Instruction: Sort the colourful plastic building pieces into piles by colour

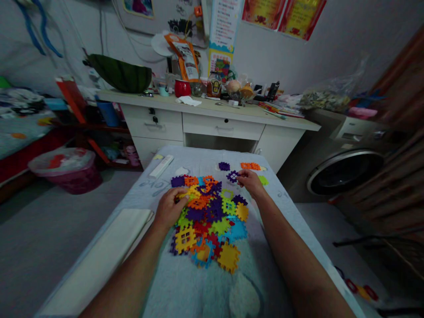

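Observation:
A heap of flat, notched plastic building tiles (212,221) in orange, purple, yellow, green, blue and red lies on a pale blue cloth-covered table (198,287). My left hand (169,207) rests on the heap's left side, fingers curled over a yellow tile (183,194). My right hand (250,182) reaches to the far right of the heap and pinches a purple tile (232,176). Beyond it lie a loose purple tile (224,166), an orange piece (251,166) and a green one (263,180).
A white tube (161,166) lies at the table's far left, a folded white cloth (109,251) along its left edge. Behind stands a cluttered desk (212,117) with a green bowl (121,73). A washing machine (344,168) is to the right, a pink basket (64,170) on the floor to the left.

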A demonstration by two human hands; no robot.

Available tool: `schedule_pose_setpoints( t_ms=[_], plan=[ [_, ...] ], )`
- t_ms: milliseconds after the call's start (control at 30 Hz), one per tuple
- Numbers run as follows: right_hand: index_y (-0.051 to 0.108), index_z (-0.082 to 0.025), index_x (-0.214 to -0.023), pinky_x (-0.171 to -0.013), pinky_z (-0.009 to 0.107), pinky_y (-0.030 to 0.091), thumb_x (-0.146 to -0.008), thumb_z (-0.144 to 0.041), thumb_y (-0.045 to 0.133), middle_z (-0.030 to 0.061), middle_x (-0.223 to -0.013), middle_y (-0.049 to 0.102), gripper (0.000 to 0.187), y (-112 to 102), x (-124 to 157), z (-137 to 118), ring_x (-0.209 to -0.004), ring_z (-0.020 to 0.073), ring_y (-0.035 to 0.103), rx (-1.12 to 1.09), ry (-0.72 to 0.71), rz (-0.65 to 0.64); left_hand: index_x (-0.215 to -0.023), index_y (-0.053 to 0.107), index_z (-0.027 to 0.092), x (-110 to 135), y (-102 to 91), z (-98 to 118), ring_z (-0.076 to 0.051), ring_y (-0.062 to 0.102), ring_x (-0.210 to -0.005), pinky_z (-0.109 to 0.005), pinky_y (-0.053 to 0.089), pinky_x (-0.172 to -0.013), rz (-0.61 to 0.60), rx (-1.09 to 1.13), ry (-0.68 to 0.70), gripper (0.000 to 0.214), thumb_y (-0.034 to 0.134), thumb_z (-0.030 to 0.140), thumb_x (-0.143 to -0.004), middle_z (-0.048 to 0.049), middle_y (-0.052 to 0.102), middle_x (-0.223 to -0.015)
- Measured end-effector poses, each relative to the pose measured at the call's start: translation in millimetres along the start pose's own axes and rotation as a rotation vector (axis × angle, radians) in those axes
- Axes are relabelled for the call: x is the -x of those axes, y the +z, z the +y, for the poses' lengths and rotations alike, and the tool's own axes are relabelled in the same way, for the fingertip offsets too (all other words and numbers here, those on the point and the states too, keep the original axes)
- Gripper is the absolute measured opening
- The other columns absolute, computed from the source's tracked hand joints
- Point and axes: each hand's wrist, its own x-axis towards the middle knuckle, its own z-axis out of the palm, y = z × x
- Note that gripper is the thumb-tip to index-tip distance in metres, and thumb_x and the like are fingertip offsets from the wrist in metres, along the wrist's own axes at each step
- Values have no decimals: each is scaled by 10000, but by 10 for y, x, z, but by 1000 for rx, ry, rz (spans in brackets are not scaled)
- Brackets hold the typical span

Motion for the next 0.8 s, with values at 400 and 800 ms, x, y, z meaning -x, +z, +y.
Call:
schedule_pose_setpoints(
  t_ms=[400,800],
  plan=[
    [630,-164,-839,-827,300,479,-697,-190,552,53,-874,673,165,390,-822,-28,-876,184,628,588,-76,306,-929,658,208,6,-22,75,-233,638,-971,-377,479,-919,4,-4,15,251,565,393,-787,-55,684,-1021],
    [674,-170,-1012,-914,290,459,-672,-8,458,47,-1006,698,434,383,-651,1,-955,170,621,652,-135,56,-926,655,202,9,-20,76,-232,638,-979,-371,491,-898,1,-16,13,250,558,388,-788,-59,684,-1028]
  ],
)
